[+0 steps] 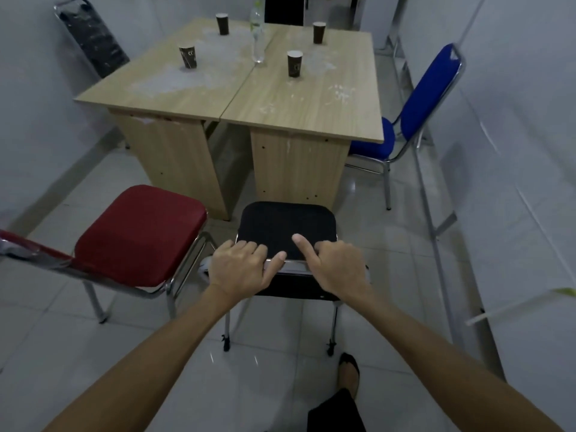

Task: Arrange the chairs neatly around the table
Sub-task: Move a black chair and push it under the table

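A black chair stands right in front of me, its seat facing the near end of the wooden table. My left hand and my right hand both grip the top of its backrest, the right index finger sticking out over the seat. A red chair stands to the left, turned at an angle. On the right, a blue chair has its seat tucked under the table's side. A black chair stands at the far left and another black chair at the far end.
Several dark paper cups and a clear plastic bottle stand on the table. White walls close in on the left and right. The floor is glossy white tile. My foot is just behind the black chair.
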